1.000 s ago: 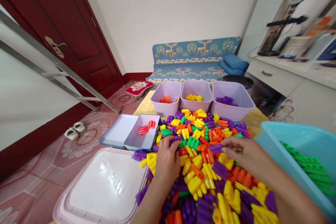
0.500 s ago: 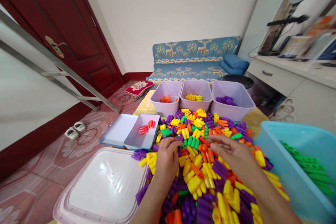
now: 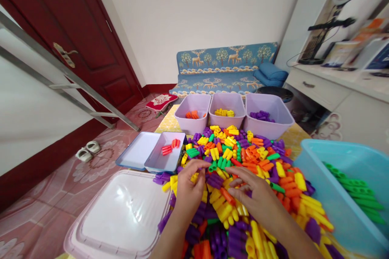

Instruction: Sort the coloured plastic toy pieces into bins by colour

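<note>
My parted fingers, left hand [image 3: 190,184] and right hand [image 3: 257,194], hover amid the pile [image 3: 226,206]; blue tub [image 3: 316,194] right, lid [image 3: 121,210] left.

No readable text, labels, brands, numbers or signs anywhere.

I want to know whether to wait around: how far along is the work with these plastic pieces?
It looks early. Set apart: some orange pieces, yellow pieces and purple pieces in lilac bins, red pieces in the shallow box, green pieces in the blue tub. In hand: nothing clearly held; left hand and right hand are at the pile. Left: that large mixed pile.
</note>
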Demonstrator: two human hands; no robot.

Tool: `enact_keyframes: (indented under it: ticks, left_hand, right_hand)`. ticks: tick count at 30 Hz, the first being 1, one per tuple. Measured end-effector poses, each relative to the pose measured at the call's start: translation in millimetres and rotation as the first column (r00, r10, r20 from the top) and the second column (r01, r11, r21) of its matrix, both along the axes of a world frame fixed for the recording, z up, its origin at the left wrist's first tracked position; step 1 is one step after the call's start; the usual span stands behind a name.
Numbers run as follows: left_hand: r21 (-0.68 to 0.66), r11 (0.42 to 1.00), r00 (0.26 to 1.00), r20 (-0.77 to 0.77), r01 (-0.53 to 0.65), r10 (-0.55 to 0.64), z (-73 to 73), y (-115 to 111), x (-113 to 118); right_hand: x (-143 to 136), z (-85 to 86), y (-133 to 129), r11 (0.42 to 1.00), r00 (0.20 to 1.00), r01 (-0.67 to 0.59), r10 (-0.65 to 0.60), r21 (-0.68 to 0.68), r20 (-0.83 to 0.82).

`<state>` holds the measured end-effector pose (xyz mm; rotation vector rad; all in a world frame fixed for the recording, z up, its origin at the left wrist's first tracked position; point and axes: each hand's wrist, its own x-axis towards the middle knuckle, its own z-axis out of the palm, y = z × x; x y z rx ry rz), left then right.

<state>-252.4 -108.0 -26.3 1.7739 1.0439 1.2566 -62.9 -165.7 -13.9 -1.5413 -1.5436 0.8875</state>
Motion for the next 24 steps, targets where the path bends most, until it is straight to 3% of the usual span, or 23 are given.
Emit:
enact_keyframes:
  ticks: [3, 8, 12, 15, 19, 24]
  left_hand:
    - [0.105, 0.994, 0.972, -0.229, -0.021, 0.045, 6.9, 3.0, -8.2]
    - [-0.030, 0.999, 0.811, -0.584, 0.020, -0.033, 21.5, -5.0, -19.7]
    - [-0.155, 0.987, 0.688, -0.712, 0.038, -0.138, 35.7, -21.1, -24.7]
    - [-0.187, 0.978, 0.627, -0.752, 0.092, -0.203, 35.0, -29.5, -22.5]
    - [-0.189, 0.969, 0.640, -0.728, 0.158, -0.246, 21.6, -32.1, -11.9]
    - [-0.167, 0.973, 0.795, -0.562, 0.162, -0.229, 5.9, -26.5, 0.2]
  right_hand:
    - [-0.2, 1.6, -1.2, 1.000, 0.988, -0.020, 0.018, 0.012, 0.156]
    - [-5.2, 8.1, -9.9, 0.989, 0.926, -0.130, 0.144, -0.063, 0.350]
    - [-16.5, 11.2, -18.1, 0.979, 0.843, -0.184, 0.202, -0.086, 0.499]
    - [-23.9, 8.4, -20.5, 0.979, 0.803, -0.170, 0.202, -0.108, 0.561]
    - [-28.6, 1.2, -17.1, 0.983, 0.799, -0.159, 0.184, -0.094, 0.572]
    - [-28.5, -4.5, -8.4, 0.996, 0.836, -0.069, 0.087, -0.053, 0.541]
